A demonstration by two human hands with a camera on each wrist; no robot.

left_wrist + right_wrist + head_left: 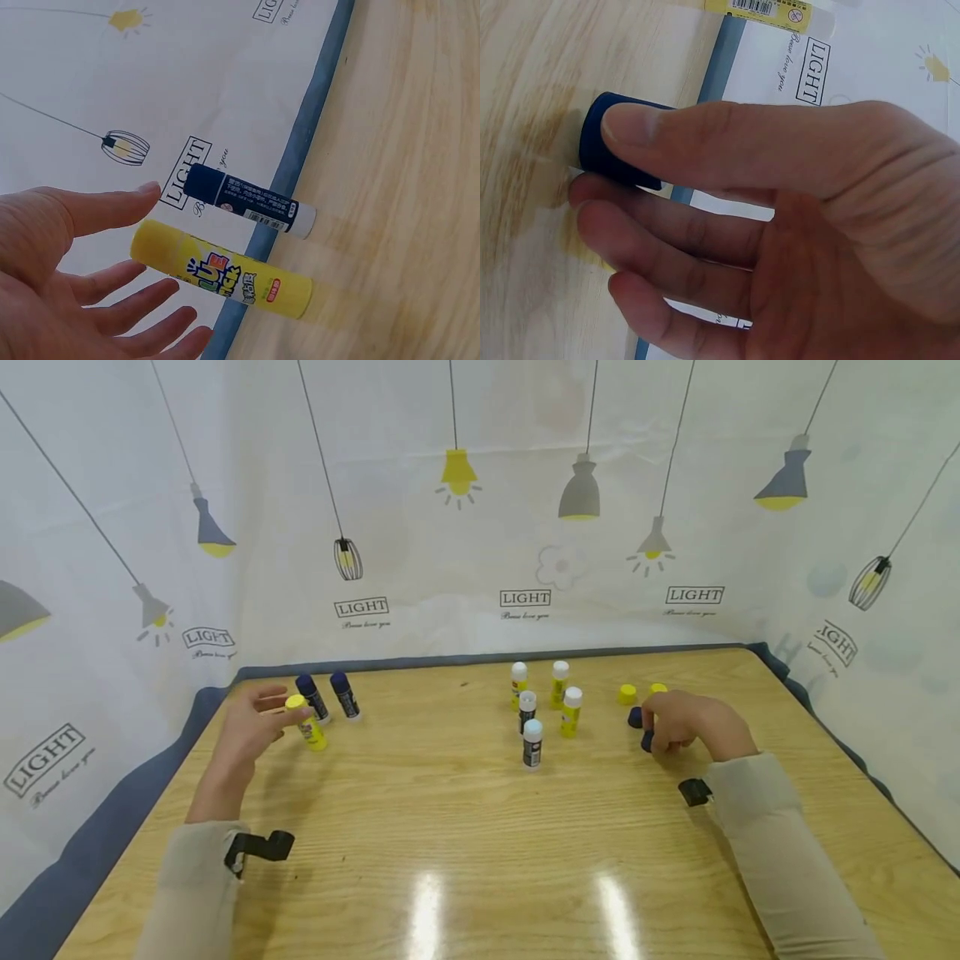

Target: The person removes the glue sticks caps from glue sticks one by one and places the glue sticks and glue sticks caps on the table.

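Note:
My left hand (253, 724) is beside an upright yellow glue stick (309, 727) with a yellow cap. In the left wrist view the thumb and fingers are spread loosely around its cap end, gripping nothing; whether a fingertip touches it I cannot tell. Two dark blue glue sticks (346, 697) with blue caps stand just behind. At the right, my right hand (690, 724) pinches a dark blue cap (601, 156) between thumb and fingers, low at the tabletop. Another dark blue cap (635, 717) and two yellow caps (627, 694) lie close to that hand.
Mid-table stands a group of several glue sticks: yellow ones (571, 713) with white tops and two dark ones (532, 747) with pale tops. A white printed curtain (450, 560) with a blue lower border encloses the wooden table (420, 810) at the back and sides.

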